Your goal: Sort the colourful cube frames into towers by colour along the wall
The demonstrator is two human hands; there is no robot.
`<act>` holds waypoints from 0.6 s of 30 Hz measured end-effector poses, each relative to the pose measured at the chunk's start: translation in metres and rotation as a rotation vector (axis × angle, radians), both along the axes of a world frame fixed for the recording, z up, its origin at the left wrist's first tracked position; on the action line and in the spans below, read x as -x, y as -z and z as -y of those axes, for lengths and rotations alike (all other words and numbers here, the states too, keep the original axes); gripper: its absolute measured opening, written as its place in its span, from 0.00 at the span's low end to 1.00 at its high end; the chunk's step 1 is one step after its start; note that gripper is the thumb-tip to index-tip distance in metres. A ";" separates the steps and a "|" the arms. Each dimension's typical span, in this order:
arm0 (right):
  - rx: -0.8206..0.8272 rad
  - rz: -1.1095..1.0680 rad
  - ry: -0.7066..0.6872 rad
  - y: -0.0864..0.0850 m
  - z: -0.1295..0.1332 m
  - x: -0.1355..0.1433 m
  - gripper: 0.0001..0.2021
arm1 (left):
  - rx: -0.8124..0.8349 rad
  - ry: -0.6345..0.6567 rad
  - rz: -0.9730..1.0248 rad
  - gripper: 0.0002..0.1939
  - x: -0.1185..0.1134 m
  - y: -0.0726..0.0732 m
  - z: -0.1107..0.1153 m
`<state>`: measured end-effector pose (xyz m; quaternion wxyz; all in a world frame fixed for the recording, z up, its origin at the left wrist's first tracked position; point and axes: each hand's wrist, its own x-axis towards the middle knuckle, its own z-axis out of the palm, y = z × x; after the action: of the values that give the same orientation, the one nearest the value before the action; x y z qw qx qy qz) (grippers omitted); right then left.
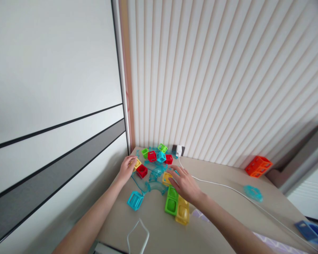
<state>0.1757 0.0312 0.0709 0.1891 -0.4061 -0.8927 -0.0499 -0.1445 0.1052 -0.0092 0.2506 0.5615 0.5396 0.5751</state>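
Note:
At the left edge of the pile, my left hand (127, 168) is closed on a yellow cube block (137, 163), partly covered by its fingers. Just beside that cube is a red cube block (142, 171). My right hand (184, 182) has its fingers spread over another yellow block (166, 179); whether they touch it is hard to see. Below this hand lie a two-cell green block (171, 200) and a yellow block with a rounded hollow (182, 211). Clear teal track pieces (157, 186) spread between my hands. A blue open cube frame (135, 200) rests nearer me.
Red, green and blue cubes (161, 157) cluster by the ribbed wall. A charger (178, 150) is plugged in there, and its white cable (219, 184) crosses the table. To the right are an orange block (258, 166), a teal piece (253, 193) and a blue block (311, 232).

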 end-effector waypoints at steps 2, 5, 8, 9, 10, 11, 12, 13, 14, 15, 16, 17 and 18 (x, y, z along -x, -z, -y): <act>-0.018 -0.012 -0.014 0.000 0.023 -0.004 0.13 | -0.015 0.002 -0.040 0.26 0.000 0.003 -0.002; 0.007 0.003 -0.027 0.003 0.057 -0.009 0.15 | -0.034 -0.005 -0.106 0.25 -0.001 0.007 -0.007; -0.027 0.010 0.014 0.017 0.085 -0.013 0.21 | -0.043 -0.017 -0.175 0.25 -0.003 0.008 -0.013; -0.063 0.019 0.028 0.023 0.092 -0.015 0.24 | -0.047 -0.023 -0.198 0.25 -0.004 0.008 -0.015; -0.102 0.032 0.040 0.031 0.097 -0.017 0.26 | -0.050 -0.030 -0.220 0.25 -0.005 0.008 -0.016; -0.135 0.048 0.050 0.038 0.101 -0.018 0.27 | -0.056 -0.038 -0.242 0.25 -0.007 0.008 -0.017; -0.158 0.064 0.060 0.044 0.103 -0.019 0.27 | -0.062 -0.046 -0.263 0.25 -0.008 0.008 -0.018; -0.169 0.077 0.072 0.050 0.104 -0.020 0.26 | -0.069 -0.052 -0.283 0.25 -0.009 0.007 -0.018; -0.169 0.090 0.084 0.054 0.105 -0.020 0.24 | -0.079 -0.057 -0.303 0.24 -0.010 0.006 -0.018; -0.160 0.100 0.093 0.057 0.105 -0.020 0.22 | -0.089 -0.060 -0.322 0.24 -0.010 0.006 -0.018; -0.147 0.107 0.097 0.059 0.104 -0.019 0.20 | -0.101 -0.062 -0.341 0.23 -0.010 0.004 -0.017; -0.130 0.114 0.097 0.059 0.104 -0.019 0.19 | -0.115 -0.065 -0.359 0.22 -0.010 0.002 -0.015; -0.112 0.117 0.093 0.058 0.104 -0.018 0.18 | -0.130 -0.071 -0.377 0.22 -0.011 -0.001 -0.013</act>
<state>0.1940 -0.0726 0.0129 0.1566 -0.4321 -0.8783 -0.1321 -0.1340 0.1177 -0.0087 0.0881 0.6548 0.5582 0.5019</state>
